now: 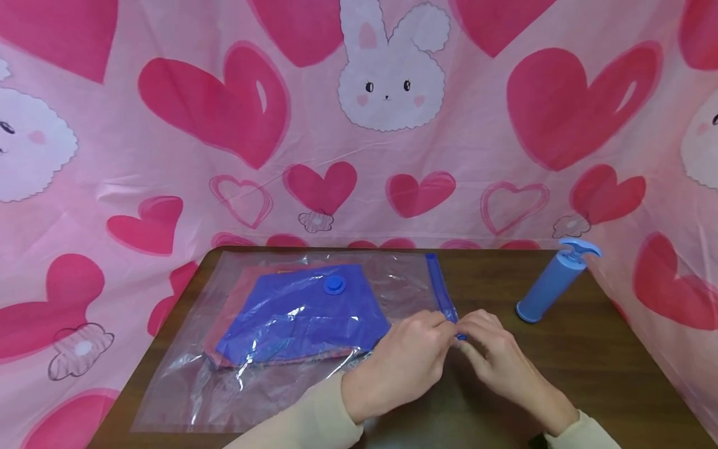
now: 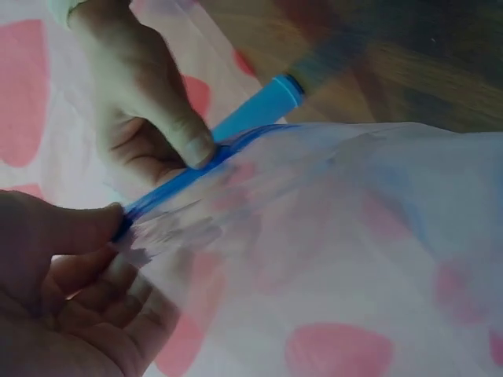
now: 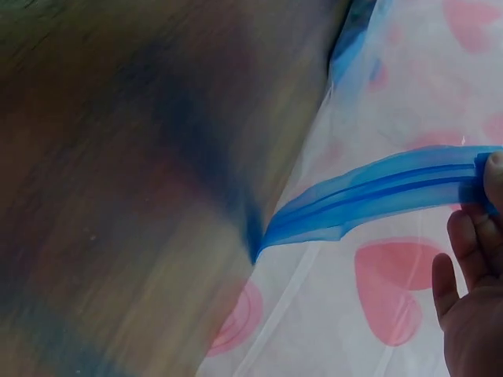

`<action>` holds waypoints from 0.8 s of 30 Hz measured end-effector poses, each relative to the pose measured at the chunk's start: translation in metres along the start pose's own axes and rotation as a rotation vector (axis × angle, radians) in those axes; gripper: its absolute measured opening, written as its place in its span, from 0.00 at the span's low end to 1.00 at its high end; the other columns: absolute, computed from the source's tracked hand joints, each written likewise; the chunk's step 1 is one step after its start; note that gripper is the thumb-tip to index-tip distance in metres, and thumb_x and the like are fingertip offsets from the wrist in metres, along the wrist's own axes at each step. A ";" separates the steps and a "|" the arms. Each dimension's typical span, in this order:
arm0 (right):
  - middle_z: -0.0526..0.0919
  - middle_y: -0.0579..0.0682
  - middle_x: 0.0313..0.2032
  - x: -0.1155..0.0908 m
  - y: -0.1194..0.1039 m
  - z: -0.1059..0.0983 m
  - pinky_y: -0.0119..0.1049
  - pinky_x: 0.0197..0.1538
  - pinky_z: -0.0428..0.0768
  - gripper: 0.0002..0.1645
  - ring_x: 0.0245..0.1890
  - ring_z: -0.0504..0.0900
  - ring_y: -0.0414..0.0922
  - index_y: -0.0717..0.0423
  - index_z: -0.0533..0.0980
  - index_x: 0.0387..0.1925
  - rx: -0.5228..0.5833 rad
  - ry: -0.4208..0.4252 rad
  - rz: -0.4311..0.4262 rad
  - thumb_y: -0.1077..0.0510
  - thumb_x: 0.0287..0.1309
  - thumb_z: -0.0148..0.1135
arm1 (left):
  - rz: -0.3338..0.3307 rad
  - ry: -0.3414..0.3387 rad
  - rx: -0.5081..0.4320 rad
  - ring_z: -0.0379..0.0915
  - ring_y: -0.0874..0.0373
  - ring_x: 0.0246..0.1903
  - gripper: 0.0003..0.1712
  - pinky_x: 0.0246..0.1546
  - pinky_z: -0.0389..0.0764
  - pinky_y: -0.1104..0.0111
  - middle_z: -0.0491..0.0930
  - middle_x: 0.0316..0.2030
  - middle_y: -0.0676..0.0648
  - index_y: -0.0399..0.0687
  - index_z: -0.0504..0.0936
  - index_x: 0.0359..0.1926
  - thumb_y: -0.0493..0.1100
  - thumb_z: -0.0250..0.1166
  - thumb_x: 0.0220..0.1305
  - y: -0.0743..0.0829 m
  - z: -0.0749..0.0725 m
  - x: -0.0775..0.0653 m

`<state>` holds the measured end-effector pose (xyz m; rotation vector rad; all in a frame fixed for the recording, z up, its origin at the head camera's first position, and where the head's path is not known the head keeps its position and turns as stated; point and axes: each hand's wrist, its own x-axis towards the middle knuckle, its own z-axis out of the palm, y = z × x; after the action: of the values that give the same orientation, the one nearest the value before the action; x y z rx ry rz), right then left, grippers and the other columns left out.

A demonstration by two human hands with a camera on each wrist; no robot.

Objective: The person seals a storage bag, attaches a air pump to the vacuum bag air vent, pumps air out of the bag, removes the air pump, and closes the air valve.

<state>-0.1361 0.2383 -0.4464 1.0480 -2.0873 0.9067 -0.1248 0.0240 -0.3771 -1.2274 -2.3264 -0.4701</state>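
A clear plastic storage bag (image 1: 174, 374) lies flat, with folded blue and pink cloth (image 1: 297, 312) inside and a round blue valve (image 1: 335, 285) on top. Along its right edge runs a blue zip strip (image 1: 440, 287). My left hand (image 1: 401, 355) pinches the near end of this strip between thumb and fingers. Right beside it, my right hand (image 1: 496, 352) pinches the strip too. In the left wrist view the blue zip strip (image 2: 177, 184) spans both hands. Seen from the right wrist, the strip (image 3: 369, 192) bends away from my right hand's fingers (image 3: 464, 243).
A blue hand pump (image 1: 552, 284) stands tilted in the view on the right of the brown wooden table (image 1: 606, 374). Pink cloth with hearts and rabbits (image 1: 471, 125) hangs around the table's back and sides.
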 end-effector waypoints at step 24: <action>0.84 0.44 0.37 0.003 -0.002 0.005 0.33 0.56 0.67 0.20 0.40 0.79 0.45 0.57 0.83 0.39 0.000 0.032 -0.048 0.49 0.81 0.54 | -0.021 0.024 0.047 0.80 0.63 0.30 0.06 0.31 0.81 0.73 0.81 0.28 0.57 0.54 0.90 0.30 0.40 0.73 0.65 -0.001 0.001 -0.002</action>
<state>-0.1365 0.2323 -0.4464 1.0727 -2.0272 0.8938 -0.1251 0.0229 -0.3790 -1.1707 -2.3185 -0.4327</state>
